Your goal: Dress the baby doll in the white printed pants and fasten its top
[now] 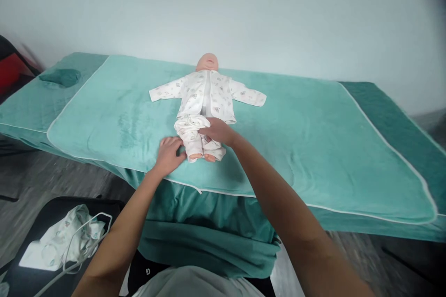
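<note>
A baby doll point(207, 62) lies on its back on the green bed cover, head toward the wall and feet toward me. It wears a white printed jacket point(223, 97) with the sleeves spread wide and the front parted down the middle. White printed trousers point(191, 135) cover its legs, bunched near the top, and the feet stick out below. My right hand point(218, 131) is closed on the trousers at the upper legs; its fingertips are partly hidden in the cloth. My left hand point(170, 154) rests on the cover just left of the trouser leg, fingers apart.
The green bed cover point(313, 148) has white piping and stretches along the wall. A face hole point(61, 77) is at the bed's left end. At lower left, a black chair point(59, 206) holds a crumpled printed cloth point(75, 232) and a white cable point(71, 267).
</note>
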`<act>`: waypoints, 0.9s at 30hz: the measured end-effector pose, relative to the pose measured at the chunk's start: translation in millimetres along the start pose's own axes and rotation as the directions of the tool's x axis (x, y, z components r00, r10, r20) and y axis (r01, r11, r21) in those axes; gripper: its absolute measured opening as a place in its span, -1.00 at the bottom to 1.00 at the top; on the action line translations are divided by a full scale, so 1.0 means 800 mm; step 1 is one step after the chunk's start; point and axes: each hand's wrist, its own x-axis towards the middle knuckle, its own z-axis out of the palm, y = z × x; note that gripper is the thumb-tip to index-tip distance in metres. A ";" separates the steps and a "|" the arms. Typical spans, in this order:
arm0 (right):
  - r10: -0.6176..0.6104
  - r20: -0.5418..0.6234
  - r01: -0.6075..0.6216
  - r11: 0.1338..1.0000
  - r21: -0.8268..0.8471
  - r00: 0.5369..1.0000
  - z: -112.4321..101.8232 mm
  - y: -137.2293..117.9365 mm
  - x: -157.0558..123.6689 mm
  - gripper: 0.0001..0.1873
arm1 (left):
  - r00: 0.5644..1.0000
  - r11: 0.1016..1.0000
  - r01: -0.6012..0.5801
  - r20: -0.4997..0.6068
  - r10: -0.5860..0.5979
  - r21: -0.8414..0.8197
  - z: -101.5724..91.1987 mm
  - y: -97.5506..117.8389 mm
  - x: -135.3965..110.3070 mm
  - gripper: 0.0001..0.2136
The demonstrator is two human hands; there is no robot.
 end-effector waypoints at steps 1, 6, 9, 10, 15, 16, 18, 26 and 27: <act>0.000 -0.010 0.000 1.000 0.005 1.000 0.001 0.000 0.000 -0.86 | 0.999 1.000 0.000 0.033 0.001 -0.024 -0.003 0.001 -0.002 -0.90; 0.001 -0.032 0.000 1.000 0.015 0.999 0.004 -0.004 -0.001 -0.88 | 0.997 0.990 0.054 0.058 -0.046 -0.133 -0.006 0.006 0.005 -0.97; 0.031 -0.062 -0.028 0.999 0.043 0.998 0.005 -0.005 -0.001 -0.89 | 0.995 0.984 0.103 0.013 -0.102 -0.145 -0.003 0.005 0.016 -0.92; 0.041 -0.072 -0.037 0.998 0.054 0.997 0.006 -0.005 -0.001 -0.89 | 0.990 0.980 0.139 -0.007 -0.141 -0.140 -0.002 0.004 0.020 -0.91; 0.047 -0.138 -0.037 0.996 0.080 0.989 0.010 -0.004 -0.001 -0.79 | 0.949 0.960 0.271 -0.145 -0.279 -0.075 0.001 0.006 0.037 -0.95; 0.041 -0.148 -0.029 0.996 0.082 0.988 0.012 -0.004 -0.001 -0.79 | 0.949 0.961 0.270 -0.156 -0.275 -0.051 0.002 0.007 0.038 -0.96; 0.033 -0.172 -0.017 0.996 0.090 0.984 0.016 -0.002 -0.002 -0.83 | 0.955 0.968 0.250 -0.159 -0.249 -0.015 0.005 0.008 0.036 -0.96; -0.104 -0.323 0.243 0.869 0.430 0.941 0.013 0.022 -0.032 -0.76 | 0.906 0.810 0.251 -0.167 -0.389 -0.529 -0.026 -0.010 0.045 -0.86; -0.114 -0.367 0.294 0.825 0.483 0.923 0.009 0.027 -0.036 -0.76 | 0.894 0.788 0.262 -0.167 -0.415 -0.557 -0.035 -0.011 0.052 -0.85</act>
